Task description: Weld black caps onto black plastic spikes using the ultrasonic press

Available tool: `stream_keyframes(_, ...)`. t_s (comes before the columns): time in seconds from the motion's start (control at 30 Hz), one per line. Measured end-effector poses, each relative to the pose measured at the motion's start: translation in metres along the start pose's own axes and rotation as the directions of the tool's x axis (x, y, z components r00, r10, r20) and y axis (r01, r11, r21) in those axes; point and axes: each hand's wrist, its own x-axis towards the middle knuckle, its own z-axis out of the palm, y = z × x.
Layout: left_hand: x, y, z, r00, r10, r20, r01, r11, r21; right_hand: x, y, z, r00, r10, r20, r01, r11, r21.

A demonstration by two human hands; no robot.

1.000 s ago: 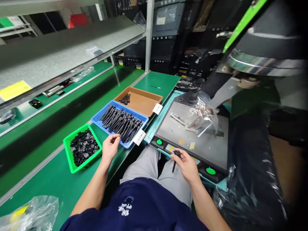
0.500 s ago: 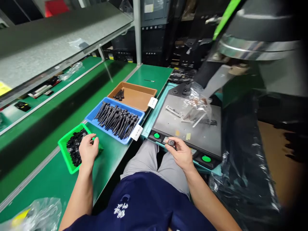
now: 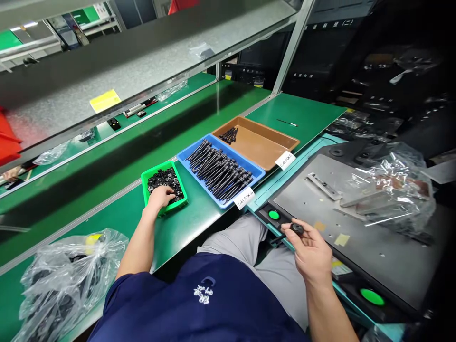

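The left hand was down among black caps in a green box, fingers bent close together; whether they gripped a cap could not be told. The right hand was clamped on a black stick at its thick end. A blue tray of similar sticks lay right of the left hand, a brown tray beyond.

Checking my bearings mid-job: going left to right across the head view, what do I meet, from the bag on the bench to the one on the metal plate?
By their middles: bench bag → green bin → blue tray → brown tray → right hand → plate bag.
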Motion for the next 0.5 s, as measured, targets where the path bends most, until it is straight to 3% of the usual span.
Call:
stream_keyframes(0.23,0.001,-0.002,0.000,1.000,0.029,-0.011,-0.027,0.991,0.132,0.001,-0.013,0.001,0.999,0.000,0.042,-0.001,0.999,0.043)
stream_keyframes(0.5,0.019,-0.008,0.004,0.999,0.007,-0.048,0.003,0.977,0.215,0.009,-0.028,0.000,0.995,-0.021,0.097,-0.009,0.957,0.292)
